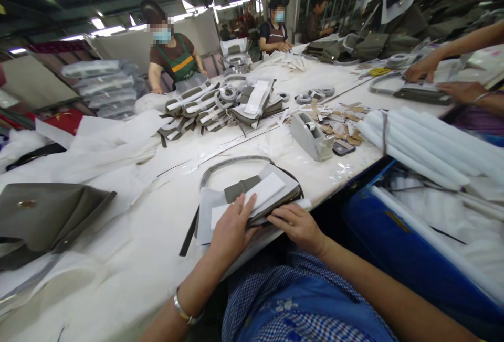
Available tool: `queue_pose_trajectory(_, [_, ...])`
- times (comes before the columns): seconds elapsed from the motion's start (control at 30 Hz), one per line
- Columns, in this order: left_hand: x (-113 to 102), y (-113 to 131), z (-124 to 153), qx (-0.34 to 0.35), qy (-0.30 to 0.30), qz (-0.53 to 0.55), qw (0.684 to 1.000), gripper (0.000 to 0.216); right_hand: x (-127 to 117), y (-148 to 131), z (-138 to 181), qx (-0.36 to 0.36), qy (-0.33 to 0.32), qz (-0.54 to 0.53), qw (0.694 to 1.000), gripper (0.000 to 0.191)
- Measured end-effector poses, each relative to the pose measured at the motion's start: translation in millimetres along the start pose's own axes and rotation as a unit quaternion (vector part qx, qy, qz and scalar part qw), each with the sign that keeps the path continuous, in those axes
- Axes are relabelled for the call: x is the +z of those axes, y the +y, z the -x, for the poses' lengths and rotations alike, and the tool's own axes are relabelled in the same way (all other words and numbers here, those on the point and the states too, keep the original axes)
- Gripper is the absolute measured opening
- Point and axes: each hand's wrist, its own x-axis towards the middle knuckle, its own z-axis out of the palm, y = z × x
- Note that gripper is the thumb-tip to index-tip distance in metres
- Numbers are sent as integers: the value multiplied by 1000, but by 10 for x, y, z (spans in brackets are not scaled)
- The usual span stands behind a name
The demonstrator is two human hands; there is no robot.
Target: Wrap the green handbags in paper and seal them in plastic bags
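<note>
- Bag (236, 191), olive and lying on its side, sits on the white table (165, 242) directly under and just beyond both hands, at the near edge.
- Left hand (232, 226) lies on top of it, fingers nearly straight and thumb spread away, touching a white strip (270, 192) without closing around anything.
- Right hand (299, 226) is at the bag's near edge, fingers partly bent and touching it; whether they pinch the edge cannot be told.
- White sheeting (205, 215) shows beneath the strip, and a wrapped handle (232, 161) arches beyond the hands.
- Dark strap (189, 233) sticks out left of the left hand.
- Farther left of the hands, another olive bag (51, 216) rests on the table.
- Beyond the hands stands a heap of folded bags (220, 103); beyond and to the right are a grey tape dispenser (313, 137), a dark phone-like object (344, 147) and brown scraps (348, 121).
- Right of the right hand are white rolls (429, 148) and a blue bin (388, 247).
- Well beyond, at upper right, a co-worker's hands (425, 66) work over another piece.
</note>
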Motion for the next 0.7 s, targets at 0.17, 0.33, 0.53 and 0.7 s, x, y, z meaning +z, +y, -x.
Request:
queue_pose_trajectory(0.17, [141, 23, 45, 16, 47, -29, 998, 73, -419, 212, 17, -16, -66, 42, 997, 44])
queue_pose_trajectory(0.33, [190, 41, 60, 18, 57, -44, 997, 69, -543, 507, -233, -3, -202, 64, 977, 62])
queue_pose_trajectory(0.53, [223, 189, 27, -1, 53, -77, 996, 63, -234, 660, -55, -10, -165, 7, 986, 49])
queue_pose_trajectory(0.7, [232, 419, -96, -32, 50, -100, 993, 52, -154, 571, 84, 30, -101, 6, 994, 47])
